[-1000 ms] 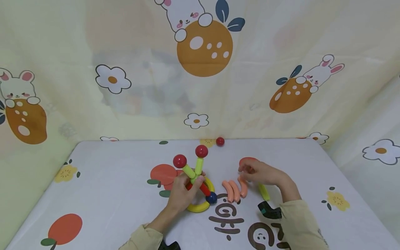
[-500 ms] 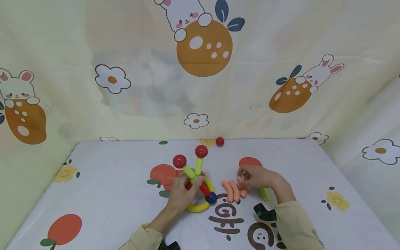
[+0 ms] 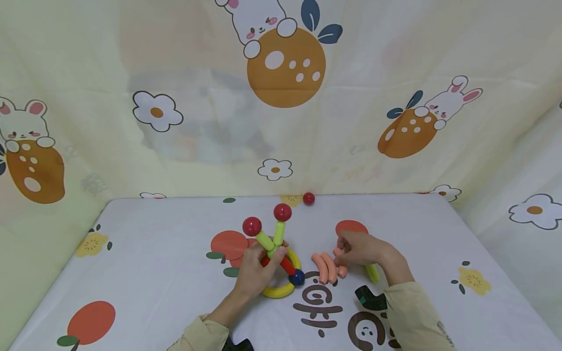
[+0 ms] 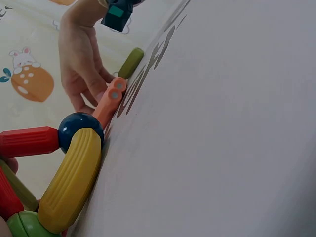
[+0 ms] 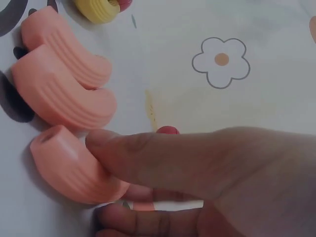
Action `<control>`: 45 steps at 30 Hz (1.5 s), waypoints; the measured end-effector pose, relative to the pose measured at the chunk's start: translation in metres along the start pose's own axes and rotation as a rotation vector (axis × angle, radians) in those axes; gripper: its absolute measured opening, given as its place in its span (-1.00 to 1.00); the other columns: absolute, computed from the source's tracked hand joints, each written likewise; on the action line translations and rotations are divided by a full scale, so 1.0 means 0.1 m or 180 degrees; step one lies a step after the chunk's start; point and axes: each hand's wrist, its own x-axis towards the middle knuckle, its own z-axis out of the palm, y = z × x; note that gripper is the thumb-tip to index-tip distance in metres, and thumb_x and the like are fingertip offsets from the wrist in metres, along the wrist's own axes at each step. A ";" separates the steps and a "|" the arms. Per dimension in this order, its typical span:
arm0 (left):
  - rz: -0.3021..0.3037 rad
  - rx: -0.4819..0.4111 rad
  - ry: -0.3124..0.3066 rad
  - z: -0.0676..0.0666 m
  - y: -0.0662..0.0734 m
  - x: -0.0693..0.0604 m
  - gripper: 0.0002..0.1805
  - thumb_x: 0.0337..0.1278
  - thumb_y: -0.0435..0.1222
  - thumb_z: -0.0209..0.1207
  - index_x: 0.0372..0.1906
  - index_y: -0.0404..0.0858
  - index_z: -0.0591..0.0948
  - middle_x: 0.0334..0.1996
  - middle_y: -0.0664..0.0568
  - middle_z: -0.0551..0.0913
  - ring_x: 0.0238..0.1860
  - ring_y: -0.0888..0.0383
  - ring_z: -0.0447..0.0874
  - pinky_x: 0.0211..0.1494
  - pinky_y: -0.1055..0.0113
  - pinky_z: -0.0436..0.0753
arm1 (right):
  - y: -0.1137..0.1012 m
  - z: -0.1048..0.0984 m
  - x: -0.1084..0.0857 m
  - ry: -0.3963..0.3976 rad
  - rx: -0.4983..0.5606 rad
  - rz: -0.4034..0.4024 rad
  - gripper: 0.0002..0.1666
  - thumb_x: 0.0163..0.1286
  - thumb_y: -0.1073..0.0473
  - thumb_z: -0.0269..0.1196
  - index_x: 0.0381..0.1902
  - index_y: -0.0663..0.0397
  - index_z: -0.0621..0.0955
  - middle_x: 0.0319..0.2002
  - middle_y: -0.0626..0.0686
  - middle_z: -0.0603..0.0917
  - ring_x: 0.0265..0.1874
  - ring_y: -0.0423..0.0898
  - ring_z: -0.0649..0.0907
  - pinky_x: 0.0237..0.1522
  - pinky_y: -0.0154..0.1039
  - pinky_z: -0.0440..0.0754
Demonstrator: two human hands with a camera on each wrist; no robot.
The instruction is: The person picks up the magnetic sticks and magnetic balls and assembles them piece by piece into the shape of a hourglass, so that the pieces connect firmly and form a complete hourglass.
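Observation:
My left hand [image 3: 255, 275] grips a build of magnetic sticks and balls at the table's middle. Two light green sticks [image 3: 279, 234] stick up from it, each topped by a red ball [image 3: 283, 212]. Lower down, a red stick [image 3: 287, 266] meets a blue ball [image 3: 297, 277], and yellow curved sticks [image 4: 74, 182] form a ring on the table. To the right, my right hand [image 3: 364, 248] pinches an orange curved magnetic stick [image 5: 74, 168] between thumb and fingers; it lies on the table. Two similar orange curved sticks [image 5: 64, 89] lie beside it.
A loose red ball [image 3: 309, 198] sits at the table's back edge. Partly hidden under my right hand lies a light green stick [image 3: 372, 273]. Black wrist devices [image 3: 371, 298] are on both wrists. A printed curtain [image 3: 197, 161] hangs behind the white table cover [image 3: 167, 282].
My right hand has come down and slightly left onto the rightmost orange curved stick, and its thumb and fingers have closed on it. My left hand and its build have stayed in place.

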 end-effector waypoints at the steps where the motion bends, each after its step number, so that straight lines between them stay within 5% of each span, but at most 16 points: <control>1: 0.0017 -0.0003 0.0002 0.00 0.00 0.00 -0.83 0.22 -0.20 0.17 -0.11 -0.10 0.62 -0.20 0.03 0.70 -0.15 0.23 0.63 -0.10 0.39 0.64 | 0.00 0.00 0.00 0.0011 -0.0030 0.0037 -0.61 0.08 0.01 0.39 -0.28 0.06 0.47 -0.45 -0.01 0.48 -0.42 -0.11 0.46 -0.43 -0.25 0.37; 14: -0.0069 0.0121 0.0028 -0.01 0.13 0.01 -0.84 0.20 -0.36 0.17 -0.14 -0.29 0.62 -0.25 -0.14 0.70 -0.16 0.12 0.63 -0.12 0.39 0.63 | 0.02 -0.02 0.01 0.0048 -0.0111 0.0153 -0.73 0.18 -0.02 0.33 -0.38 -0.01 0.51 -0.58 -0.04 0.55 -0.44 -0.12 0.50 -0.42 -0.25 0.36; 25: 0.0101 0.0097 0.0054 0.01 -0.01 0.00 -0.85 0.23 -0.20 0.17 -0.14 -0.09 0.63 -0.24 0.13 0.70 -0.15 0.24 0.63 -0.11 0.39 0.64 | 0.07 -0.11 0.05 0.0701 0.0339 -0.0413 -0.72 0.32 -0.02 0.20 -0.24 0.09 0.54 -0.42 -0.01 0.56 -0.42 -0.12 0.49 -0.37 -0.28 0.43; 32: 0.0021 0.0053 0.0006 0.01 0.06 0.02 -0.84 0.22 -0.28 0.17 -0.13 -0.19 0.62 -0.24 -0.02 0.71 -0.19 0.19 0.63 -0.14 0.39 0.64 | 0.01 -0.12 0.06 0.0887 0.0427 -0.0455 -0.65 0.30 -0.10 0.21 -0.18 0.05 0.56 -0.42 0.00 0.59 -0.40 -0.09 0.52 -0.40 -0.27 0.48; 40: 0.0078 0.0009 -0.0014 0.00 -0.01 0.01 -0.83 0.23 -0.22 0.17 -0.11 -0.12 0.62 -0.23 0.01 0.71 -0.19 0.22 0.63 -0.15 0.38 0.65 | -0.13 -0.15 0.03 0.1530 0.0324 -0.0896 -0.53 0.31 -0.19 0.18 -0.01 -0.01 0.61 -0.26 -0.03 0.62 -0.31 -0.11 0.54 -0.32 -0.29 0.55; 45: 0.0097 0.0039 -0.0014 0.00 0.01 0.01 -0.83 0.23 -0.19 0.17 -0.12 -0.11 0.62 -0.24 0.01 0.71 -0.20 0.24 0.63 -0.16 0.38 0.65 | -0.27 -0.18 -0.04 0.1811 0.0286 -0.1080 -0.62 0.28 0.02 0.27 0.03 -0.02 0.60 -0.25 -0.02 0.58 -0.33 -0.10 0.50 -0.31 -0.27 0.51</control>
